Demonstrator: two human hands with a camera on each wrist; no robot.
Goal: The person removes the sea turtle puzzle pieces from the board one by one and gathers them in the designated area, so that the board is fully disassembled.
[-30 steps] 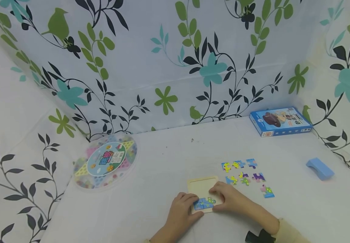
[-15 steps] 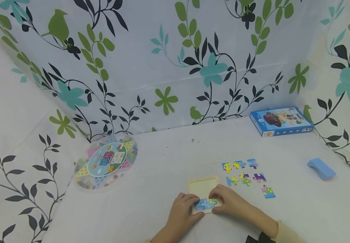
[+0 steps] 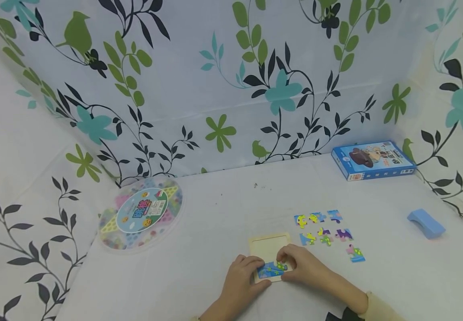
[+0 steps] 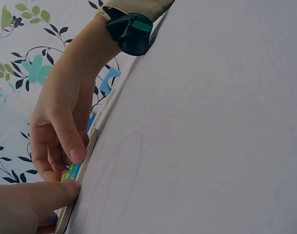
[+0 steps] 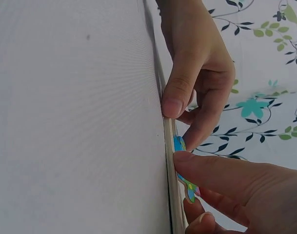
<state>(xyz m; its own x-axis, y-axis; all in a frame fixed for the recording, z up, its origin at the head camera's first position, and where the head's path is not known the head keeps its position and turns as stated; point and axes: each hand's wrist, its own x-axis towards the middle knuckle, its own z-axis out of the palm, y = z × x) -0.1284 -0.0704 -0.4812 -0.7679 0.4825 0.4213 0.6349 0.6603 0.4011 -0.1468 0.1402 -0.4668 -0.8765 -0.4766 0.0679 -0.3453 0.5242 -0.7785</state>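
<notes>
A small square wooden puzzle tray (image 3: 269,244) lies on the white table, with joined blue jigsaw pieces (image 3: 268,270) along its near side. My left hand (image 3: 238,281) grips the tray's near left corner, thumb at the near edge and fingers over the left side. At the tray's right side, my right hand (image 3: 305,266) pinches a green and blue puzzle piece (image 5: 189,191), which stands tilted in the right wrist view. The right thumb lies along the tray's edge. Fingers partly hide the held piece. Several loose puzzle pieces (image 3: 325,240) lie beyond the right hand.
A blue picture box (image 3: 372,160) lies at the back right. Nearer, a light blue arched block (image 3: 426,224) sits at the right. A round, clear package with a label (image 3: 142,210) lies at the left. Patterned cloth (image 3: 231,89) hangs behind the table.
The right-hand fingers shift slightly, and the green-and-blue piece now sits closer against the joined blue pieces. The left hand stays in place on the tray.
</notes>
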